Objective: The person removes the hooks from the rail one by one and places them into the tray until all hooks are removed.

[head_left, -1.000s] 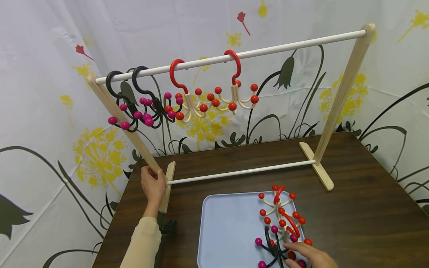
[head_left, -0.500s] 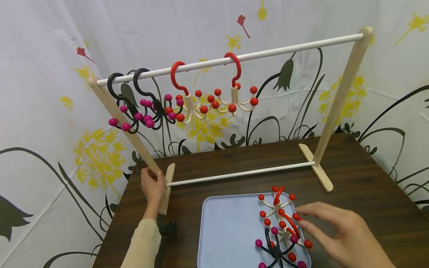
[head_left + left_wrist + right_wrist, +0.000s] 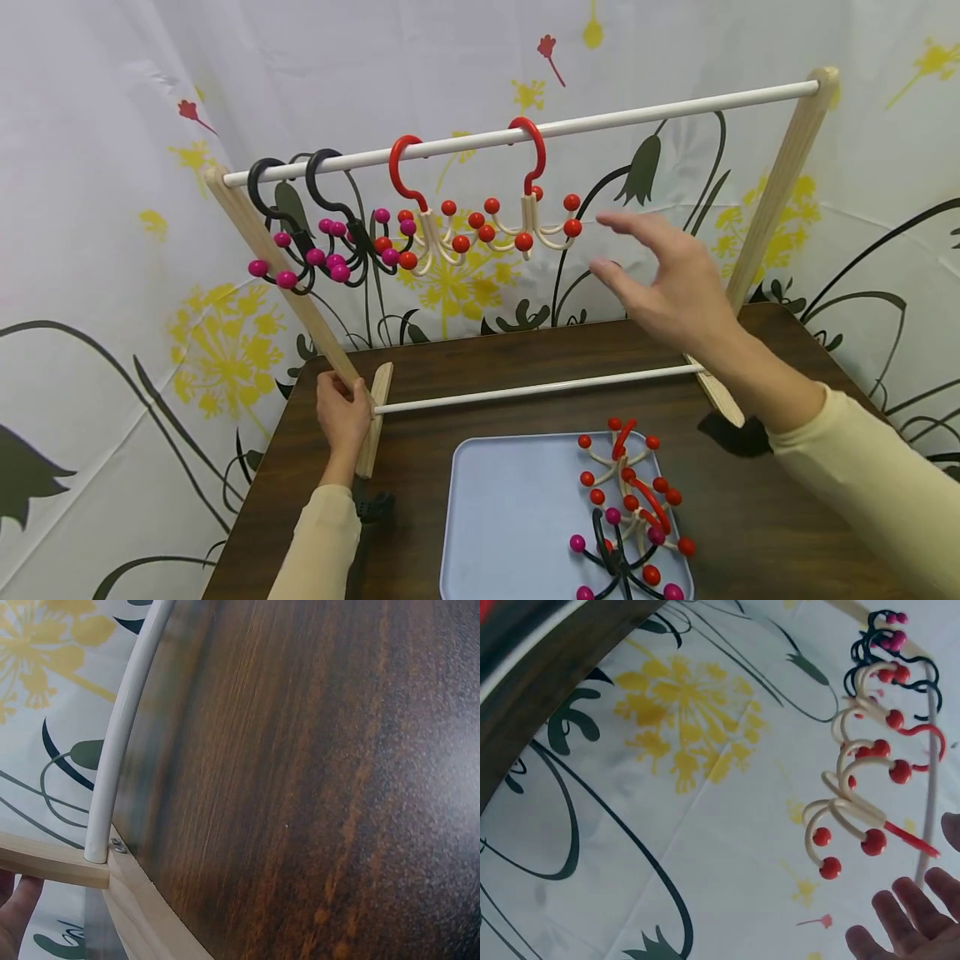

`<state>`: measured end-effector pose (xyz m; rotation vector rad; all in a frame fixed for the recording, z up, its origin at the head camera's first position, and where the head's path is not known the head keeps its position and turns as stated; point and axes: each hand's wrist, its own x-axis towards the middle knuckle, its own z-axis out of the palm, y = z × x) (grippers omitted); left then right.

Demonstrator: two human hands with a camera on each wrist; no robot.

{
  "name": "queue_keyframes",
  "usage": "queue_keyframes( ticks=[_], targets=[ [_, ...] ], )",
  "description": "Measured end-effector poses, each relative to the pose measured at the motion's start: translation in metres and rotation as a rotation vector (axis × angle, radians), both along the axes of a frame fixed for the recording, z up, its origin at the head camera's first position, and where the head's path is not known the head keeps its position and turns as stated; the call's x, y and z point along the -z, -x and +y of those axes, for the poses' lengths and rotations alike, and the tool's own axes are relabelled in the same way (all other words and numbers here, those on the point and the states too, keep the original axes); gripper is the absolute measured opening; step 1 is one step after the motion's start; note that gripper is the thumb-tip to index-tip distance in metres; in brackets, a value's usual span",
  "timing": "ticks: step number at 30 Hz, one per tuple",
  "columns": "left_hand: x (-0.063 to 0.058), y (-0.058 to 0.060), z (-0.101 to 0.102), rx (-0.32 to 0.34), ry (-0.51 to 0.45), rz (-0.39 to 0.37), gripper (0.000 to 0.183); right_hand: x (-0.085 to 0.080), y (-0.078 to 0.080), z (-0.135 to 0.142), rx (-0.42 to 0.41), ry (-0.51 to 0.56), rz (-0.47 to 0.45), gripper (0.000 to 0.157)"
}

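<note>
No readable text, label, brand, number or sign is showing in any of the views.
</note>
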<state>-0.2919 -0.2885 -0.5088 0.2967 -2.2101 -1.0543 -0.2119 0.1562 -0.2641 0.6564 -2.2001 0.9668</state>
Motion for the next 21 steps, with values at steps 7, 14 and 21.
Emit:
queue_keyframes(
  ticks=[7, 14, 21],
  targets=[
    [-0.001, -0.001, 0.000, -0.009, 0.006, 0.024, 0.030, -0.029, 0.048, -0.021, -0.045, 0.024, -0.191, 0.047],
    [-0.001, -0.001, 0.001, 0.001, 0.002, 0.017, 0.030, -0.041, 0.076, -0.036, -0.020, -0.009, -0.391, 0.052],
    [0.000, 0.000, 0.002, -0.007, -0.004, 0.011, 0.030, -0.038, 0.093, -0.045, -0.040, -0.043, -0.439, 0.047]
  ],
)
